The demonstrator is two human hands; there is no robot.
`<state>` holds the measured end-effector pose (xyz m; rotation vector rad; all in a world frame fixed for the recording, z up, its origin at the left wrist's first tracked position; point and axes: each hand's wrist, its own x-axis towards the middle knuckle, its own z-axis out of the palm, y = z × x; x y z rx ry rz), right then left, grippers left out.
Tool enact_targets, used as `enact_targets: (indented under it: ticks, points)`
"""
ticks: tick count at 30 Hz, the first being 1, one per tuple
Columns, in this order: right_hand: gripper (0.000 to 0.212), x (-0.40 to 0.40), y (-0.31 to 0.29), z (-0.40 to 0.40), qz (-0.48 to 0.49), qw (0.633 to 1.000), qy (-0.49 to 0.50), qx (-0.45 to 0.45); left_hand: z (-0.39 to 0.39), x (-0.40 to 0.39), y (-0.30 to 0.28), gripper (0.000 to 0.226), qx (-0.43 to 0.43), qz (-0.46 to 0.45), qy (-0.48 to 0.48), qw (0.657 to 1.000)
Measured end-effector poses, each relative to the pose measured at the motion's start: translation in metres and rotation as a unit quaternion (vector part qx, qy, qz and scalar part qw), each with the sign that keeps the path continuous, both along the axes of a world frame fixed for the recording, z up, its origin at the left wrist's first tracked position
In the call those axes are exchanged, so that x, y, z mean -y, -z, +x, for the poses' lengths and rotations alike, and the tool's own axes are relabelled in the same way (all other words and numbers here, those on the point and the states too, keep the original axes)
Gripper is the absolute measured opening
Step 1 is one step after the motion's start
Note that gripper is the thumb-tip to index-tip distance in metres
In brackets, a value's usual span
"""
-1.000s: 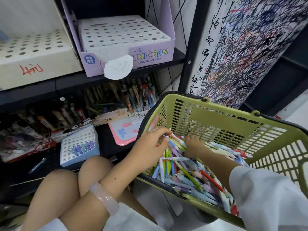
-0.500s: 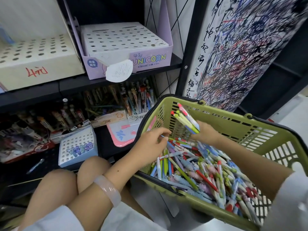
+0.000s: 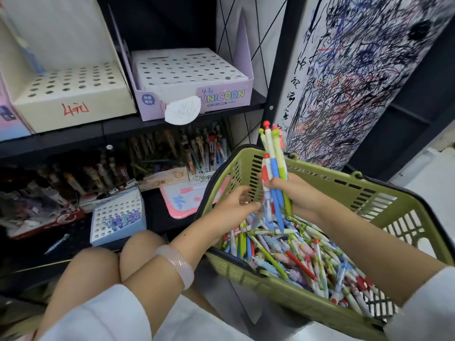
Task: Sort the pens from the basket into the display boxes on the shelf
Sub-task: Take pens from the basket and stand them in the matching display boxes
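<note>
A bundle of pens [image 3: 273, 178] stands nearly upright over the green basket [image 3: 344, 193], caps up toward twelve o'clock, tips just above the heap of loose pens [image 3: 295, 257] below. The right hand [image 3: 298, 195] grips that bundle, fingers wrapped round the barrels at mid-length. The left hand [image 3: 236, 205] sits at nine o'clock of the bundle, fingers loosely curled toward the lower barrels; whether they actually pinch a pen or only steady it, I cannot tell from here.

To do this well, I'd say square the bundle first: tap the tips level and let the left hand pull out any stray design, since red, blue and green barrels are mixed in that fist. Up at eleven o'clock the lilac unicorn box [image 3: 197, 94] shows rows of holes, with the cream box [image 3: 73, 104] at ten o'clock beside it on the shelf [image 3: 123, 129]. Feeding one pen per hole, tip down, looks safer than pushing several at once. The small blue box [image 3: 118, 217] at eight o'clock holds a few pieces already.
</note>
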<state>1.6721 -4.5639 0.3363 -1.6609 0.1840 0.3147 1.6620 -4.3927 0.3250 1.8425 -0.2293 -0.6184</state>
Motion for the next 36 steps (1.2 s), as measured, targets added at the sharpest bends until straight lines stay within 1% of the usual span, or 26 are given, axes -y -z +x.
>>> enact_targets:
  ticks: [1,2,5,9,11,12,13,15,16,17,22,26,30,34,36]
  points:
    - [0.009,-0.004,-0.002,0.000,0.005,1.000,-0.002,0.005,0.000,0.000,0.001,0.058,0.003,-0.005,-0.005,1.000]
    - [0.009,-0.007,-0.004,0.000,0.007,1.000,-0.004,0.009,0.001,0.000,0.002,0.061,0.008,-0.011,-0.010,1.000]
    - [0.021,-0.015,-0.007,0.002,0.031,0.999,-0.012,0.007,0.001,-0.001,0.000,0.067,0.020,-0.030,-0.017,0.999]
    - [0.021,-0.031,-0.011,0.003,0.109,0.994,-0.005,0.008,0.000,0.000,-0.010,0.075,-0.025,-0.119,-0.058,0.991]
    - [0.016,-0.040,-0.013,0.003,0.117,0.993,-0.008,0.020,0.000,0.002,-0.014,0.081,-0.033,-0.128,-0.049,0.990]
    - [0.014,-0.045,-0.015,0.003,0.104,0.994,-0.016,0.029,0.000,0.001,-0.015,0.077,-0.018,-0.128,-0.031,0.991]
    - [0.013,-0.049,-0.016,0.003,0.084,0.995,-0.028,0.042,0.001,0.001,-0.016,0.067,-0.001,-0.132,-0.017,0.991]
    - [0.013,-0.054,-0.021,0.003,0.057,0.995,-0.052,0.070,0.005,-0.003,-0.018,0.042,0.018,-0.160,-0.016,0.987]
    - [0.014,-0.057,-0.026,0.002,0.052,0.994,-0.063,0.079,0.007,-0.006,-0.019,0.034,0.031,-0.177,-0.019,0.984]
    - [0.014,-0.059,-0.031,0.002,0.053,0.992,-0.074,0.085,0.008,-0.009,-0.022,0.032,0.043,-0.194,-0.027,0.980]
    - [0.026,-0.083,-0.061,0.010,0.075,0.983,-0.122,0.117,0.014,-0.026,-0.042,0.036,0.090,-0.248,-0.100,0.959]
    - [0.018,-0.118,-0.086,0.025,0.073,0.975,-0.160,0.137,0.022,-0.057,-0.069,0.033,0.120,-0.262,-0.172,0.942]
    - [0.010,-0.165,-0.105,0.035,0.071,0.963,-0.218,0.142,0.025,-0.100,-0.088,0.031,0.145,-0.259,-0.197,0.935]
    - [0.009,-0.210,-0.120,0.041,0.042,0.953,-0.255,0.162,0.028,-0.141,-0.099,0.024,0.159,-0.251,-0.236,0.925]
    - [0.014,-0.231,-0.128,0.046,0.043,0.947,-0.268,0.174,0.032,-0.161,-0.105,0.021,0.167,-0.248,-0.243,0.923]
